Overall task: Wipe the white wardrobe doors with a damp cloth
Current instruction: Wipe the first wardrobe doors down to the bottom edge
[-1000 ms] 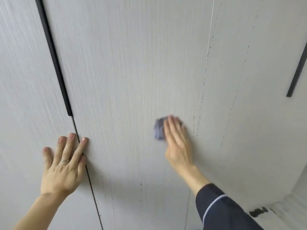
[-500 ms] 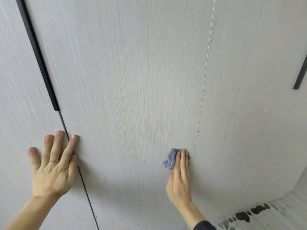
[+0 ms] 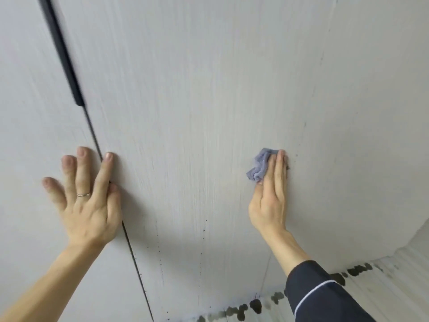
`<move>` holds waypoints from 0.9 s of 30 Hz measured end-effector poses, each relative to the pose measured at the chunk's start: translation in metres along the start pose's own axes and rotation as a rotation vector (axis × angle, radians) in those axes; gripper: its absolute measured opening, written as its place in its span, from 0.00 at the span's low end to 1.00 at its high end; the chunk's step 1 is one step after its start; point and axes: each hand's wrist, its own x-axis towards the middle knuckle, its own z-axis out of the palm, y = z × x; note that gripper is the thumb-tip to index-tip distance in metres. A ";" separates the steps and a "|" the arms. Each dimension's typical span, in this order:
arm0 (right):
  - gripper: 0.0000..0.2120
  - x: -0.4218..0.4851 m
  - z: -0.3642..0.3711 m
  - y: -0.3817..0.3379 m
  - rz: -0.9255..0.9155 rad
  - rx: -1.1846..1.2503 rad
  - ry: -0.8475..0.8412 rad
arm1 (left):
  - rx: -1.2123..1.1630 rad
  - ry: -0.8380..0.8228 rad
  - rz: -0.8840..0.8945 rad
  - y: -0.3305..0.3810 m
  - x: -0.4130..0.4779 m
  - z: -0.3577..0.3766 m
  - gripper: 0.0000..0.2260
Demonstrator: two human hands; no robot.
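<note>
White wardrobe doors [image 3: 197, 101] with a fine vertical grain fill the view. My right hand [image 3: 270, 198] presses a small crumpled blue-grey cloth [image 3: 260, 165] flat against the middle door, fingers straight and pointing up. The cloth sticks out to the left of my fingertips. My left hand [image 3: 87, 196], wearing a ring, lies flat with spread fingers across the dark gap [image 3: 130, 242] between the left door and the middle door. It holds nothing. Small dark specks run in vertical lines on the door below and to the right of the cloth.
A long black handle strip [image 3: 63, 56] runs along the door gap above my left hand. At the bottom right the pale floor [image 3: 394, 287] meets the doors, with dark blotches [image 3: 255, 305] along that edge. A dark sleeve with a white stripe covers my right forearm.
My right hand slid the cloth down the door and now sits slightly higher than half a second ago. The view has shifted, so the left hand appears further right; it stays flat on the gap.
</note>
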 end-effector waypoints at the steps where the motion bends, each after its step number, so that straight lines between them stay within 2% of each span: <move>1: 0.27 0.004 0.000 -0.001 0.010 0.004 0.023 | -0.007 0.000 -0.024 0.008 -0.001 -0.001 0.26; 6: 0.26 -0.010 0.009 0.015 -0.012 0.038 0.085 | -0.084 -0.021 -0.147 0.032 -0.003 -0.002 0.29; 8: 0.26 -0.035 0.018 0.021 -0.001 0.036 0.070 | -0.018 -0.029 -0.028 0.054 -0.017 0.000 0.30; 11: 0.28 -0.071 0.020 0.039 -0.053 0.000 -0.013 | 0.066 -0.143 0.268 0.111 -0.051 0.018 0.30; 13: 0.30 -0.083 0.015 0.049 -0.089 -0.045 -0.083 | 0.083 -0.198 0.341 0.149 -0.062 0.033 0.31; 17: 0.32 -0.058 0.009 0.042 -0.122 -0.070 -0.051 | 0.106 -0.250 0.228 0.183 -0.068 0.045 0.33; 21: 0.34 -0.013 -0.001 0.040 -0.117 -0.013 0.067 | 0.150 -0.239 0.230 0.187 -0.076 0.048 0.32; 24: 0.33 -0.048 0.005 0.059 -0.118 -0.058 0.056 | 0.171 -0.254 0.237 0.186 -0.084 0.051 0.32; 27: 0.39 -0.130 0.013 0.093 -0.052 -0.116 -0.054 | 0.173 -0.292 0.231 0.188 -0.097 0.053 0.32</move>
